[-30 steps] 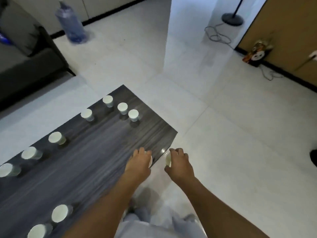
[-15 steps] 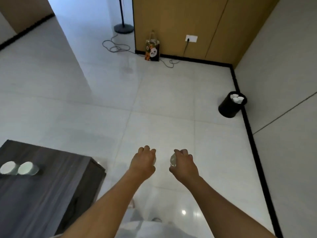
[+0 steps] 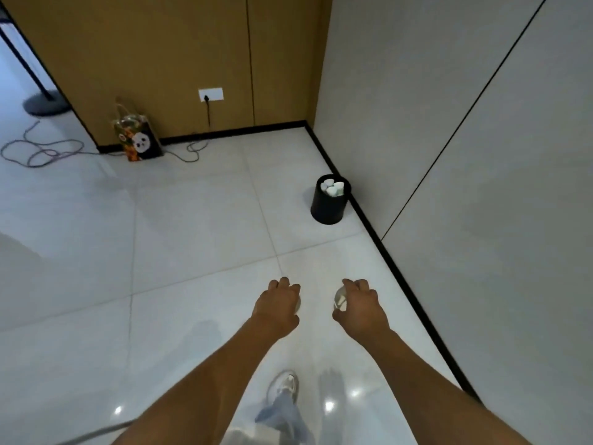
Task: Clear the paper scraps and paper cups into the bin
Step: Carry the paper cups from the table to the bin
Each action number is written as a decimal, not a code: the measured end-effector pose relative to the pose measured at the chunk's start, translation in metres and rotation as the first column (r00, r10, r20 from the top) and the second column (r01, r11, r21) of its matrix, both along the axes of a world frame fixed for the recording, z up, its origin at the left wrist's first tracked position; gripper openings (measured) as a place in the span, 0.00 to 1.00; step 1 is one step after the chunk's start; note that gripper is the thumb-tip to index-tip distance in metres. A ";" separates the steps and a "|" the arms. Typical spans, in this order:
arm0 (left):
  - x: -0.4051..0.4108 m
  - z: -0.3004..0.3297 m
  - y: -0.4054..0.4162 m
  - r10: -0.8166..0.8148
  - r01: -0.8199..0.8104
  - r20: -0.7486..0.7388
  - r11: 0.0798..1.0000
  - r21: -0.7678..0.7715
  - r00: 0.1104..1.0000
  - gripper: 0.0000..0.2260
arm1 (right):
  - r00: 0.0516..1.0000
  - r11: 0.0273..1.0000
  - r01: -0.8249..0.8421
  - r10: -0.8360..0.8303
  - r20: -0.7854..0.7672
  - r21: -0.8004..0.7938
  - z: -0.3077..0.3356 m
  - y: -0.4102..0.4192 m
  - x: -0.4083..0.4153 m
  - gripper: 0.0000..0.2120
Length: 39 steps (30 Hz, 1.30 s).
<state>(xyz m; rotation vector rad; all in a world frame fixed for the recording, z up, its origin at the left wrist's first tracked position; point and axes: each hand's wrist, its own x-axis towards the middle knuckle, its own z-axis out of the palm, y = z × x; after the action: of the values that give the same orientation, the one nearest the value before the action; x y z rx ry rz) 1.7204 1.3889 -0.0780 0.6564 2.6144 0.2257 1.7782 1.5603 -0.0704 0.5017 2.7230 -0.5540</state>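
1. A small black round plastic bin (image 3: 329, 207) is seen on the white tiled floor (image 3: 192, 236), just beside the black skirting of the grey wall, well apart from both hands.
2. Several white paper cups (image 3: 333, 188) are already lying inside the bin, so part of the clearing is judged done.
3. The left hand (image 3: 278, 308) is curled round something pale, of which only a thin edge is visible; a paper cup is the likely object, but that cannot be confirmed.
4. A white paper cup (image 3: 339, 298) is gripped in the right hand (image 3: 361, 306), with its rim showing beside the thumb.
5. Both hands are held out over the floor, facing the bin; the drop is not yet made.
6. No paper scraps and no bench are in view, so how much is left cannot be told.
7. Elsewhere, a panda-print gift bag (image 3: 139, 141) and a loose grey cable (image 3: 41, 150) are seen by the wooden wall.
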 end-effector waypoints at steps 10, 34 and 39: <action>-0.181 0.008 0.093 -0.080 0.080 0.007 0.996 0.027 0.997 0.23 | 0.991 0.992 0.128 -0.128 0.031 -0.003 0.008 0.095 -0.154 0.33; -0.578 -0.041 0.341 0.168 -0.171 0.052 0.983 0.065 0.984 0.27 | 0.991 0.996 -0.054 0.061 0.115 -0.067 -0.050 0.370 -0.594 0.33; -0.662 -0.070 0.379 0.212 -0.222 0.129 0.972 0.072 0.969 0.28 | 0.987 0.994 -0.080 0.089 0.131 -0.074 -0.071 0.404 -0.683 0.33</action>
<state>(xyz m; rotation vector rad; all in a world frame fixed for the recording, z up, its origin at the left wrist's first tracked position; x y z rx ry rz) 1.0581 1.7681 -0.1482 0.3693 2.5684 0.4335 1.0956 1.9640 -0.1412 0.3899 2.5743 -0.5680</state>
